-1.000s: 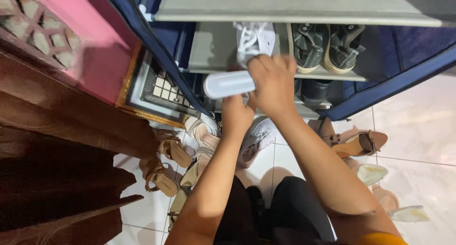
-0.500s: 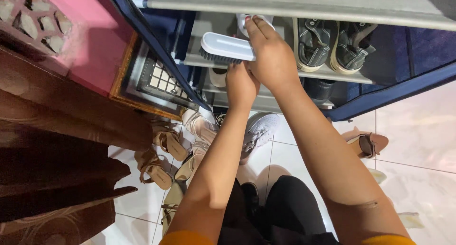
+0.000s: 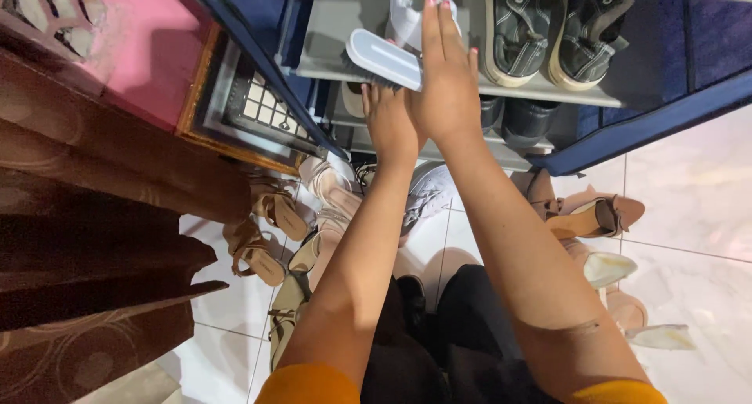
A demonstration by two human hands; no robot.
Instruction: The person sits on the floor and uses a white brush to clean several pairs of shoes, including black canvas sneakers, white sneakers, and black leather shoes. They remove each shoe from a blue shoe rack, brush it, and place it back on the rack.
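Observation:
My right hand [image 3: 446,83] reaches into a fabric shoe rack and holds a white brush with dark bristles [image 3: 381,57] by its handle. The brush lies across the grey shelf edge [image 3: 329,63]. The hand's fingers stretch forward over a white sneaker [image 3: 409,4] on that shelf. My left hand [image 3: 388,122] is just below, beside the right wrist. It reaches toward the lower shelf, where a white shoe [image 3: 354,100] shows. Its fingertips are hidden under the brush, so its grip is unclear.
A pair of grey-green canvas shoes [image 3: 540,36] sits right of the white sneaker, with dark shoes [image 3: 517,118] below. On the tiled floor lie a grey sneaker [image 3: 429,191], tan sandals [image 3: 262,239] and tan heels [image 3: 595,216]. A gold-framed grid panel [image 3: 258,110] leans at left.
Both hands have pushed further into the rack. The right fingers now stretch over the white sneaker, and the brush has tilted along the shelf edge. The view has shifted slightly.

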